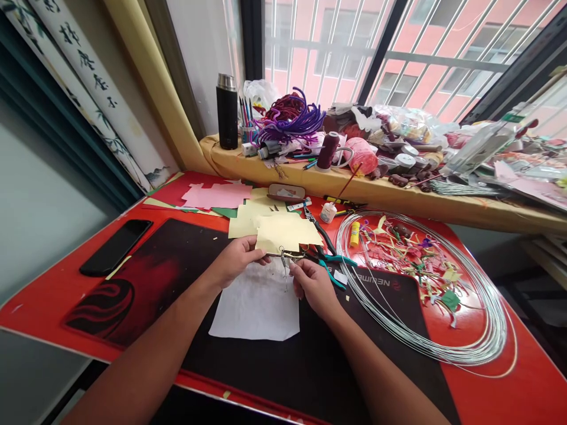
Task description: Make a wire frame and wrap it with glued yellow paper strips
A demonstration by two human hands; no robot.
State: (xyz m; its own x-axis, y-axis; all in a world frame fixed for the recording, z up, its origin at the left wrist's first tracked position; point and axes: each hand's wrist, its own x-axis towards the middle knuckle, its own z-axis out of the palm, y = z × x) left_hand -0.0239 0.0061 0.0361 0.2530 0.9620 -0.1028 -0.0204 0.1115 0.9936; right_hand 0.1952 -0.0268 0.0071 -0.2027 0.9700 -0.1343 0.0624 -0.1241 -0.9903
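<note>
Though thin, wire piece between 2 hands, over white paper.

The wire coil lay around the clearest wording: pale capitals on the dark desk mat, just within the loop's left side, which looked like "NEWMEN", with a small red logo beside them. Well left of the coil, the same mat bore a large swirling, flame-like emblem. Farther left and beyond the coil, a column of black brushed Chinese characters ran down the pale curtain panel; the single characters could not be read with certainty. Left of the coil's far edge, the tin case carried reddish lettering too small to make out.
</note>
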